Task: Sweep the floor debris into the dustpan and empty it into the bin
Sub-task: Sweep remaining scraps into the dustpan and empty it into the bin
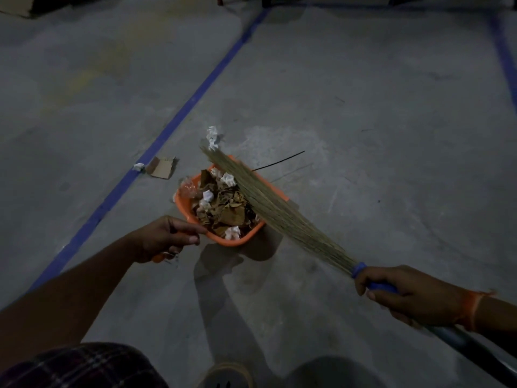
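An orange dustpan (237,242), heaped with light, easily spilled dry leaves (226,208) at centre frame, was gripped by its handle in the left hand (165,239); the grass broom (268,203) was clasped in the right hand (405,298).

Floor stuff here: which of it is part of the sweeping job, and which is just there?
Part of the job:
orange dustpan gripped by left hand
broom gripped by right hand
leaves and paper in pan
crumpled paper
cardboard scrap
small paper bit

Just there:
blue floor line
black stick
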Available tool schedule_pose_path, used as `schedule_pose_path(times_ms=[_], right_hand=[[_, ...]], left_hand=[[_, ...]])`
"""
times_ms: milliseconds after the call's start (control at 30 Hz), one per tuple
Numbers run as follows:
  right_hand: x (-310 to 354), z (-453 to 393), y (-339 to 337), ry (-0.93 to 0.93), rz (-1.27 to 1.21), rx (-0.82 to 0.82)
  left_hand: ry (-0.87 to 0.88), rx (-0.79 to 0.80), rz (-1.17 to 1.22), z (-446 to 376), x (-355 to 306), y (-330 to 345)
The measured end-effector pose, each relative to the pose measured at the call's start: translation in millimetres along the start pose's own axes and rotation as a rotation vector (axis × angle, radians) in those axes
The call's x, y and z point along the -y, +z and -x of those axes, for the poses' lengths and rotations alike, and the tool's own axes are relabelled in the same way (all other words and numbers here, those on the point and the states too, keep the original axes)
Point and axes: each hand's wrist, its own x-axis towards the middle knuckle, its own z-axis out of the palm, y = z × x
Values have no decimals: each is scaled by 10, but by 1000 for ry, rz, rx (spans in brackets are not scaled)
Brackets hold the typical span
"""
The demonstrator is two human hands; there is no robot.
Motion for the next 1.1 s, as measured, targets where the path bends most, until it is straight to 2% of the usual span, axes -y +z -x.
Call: schedule_pose_path(times_ms=[300, 700, 900, 1100], right_hand=[[5, -97, -502, 46, -24, -98], [-112, -17, -907, 120, -95, -136], [406, 822, -1256, 185, -226, -129], [1278, 2222, -1839, 214, -319, -182]], left_hand=[[66, 3, -73, -526, -650, 63], [49, 31, -64, -974, -1064, 418], [21, 113, -10, -464, -1856, 780], [2, 191, -102, 342, -3335, 1239]])
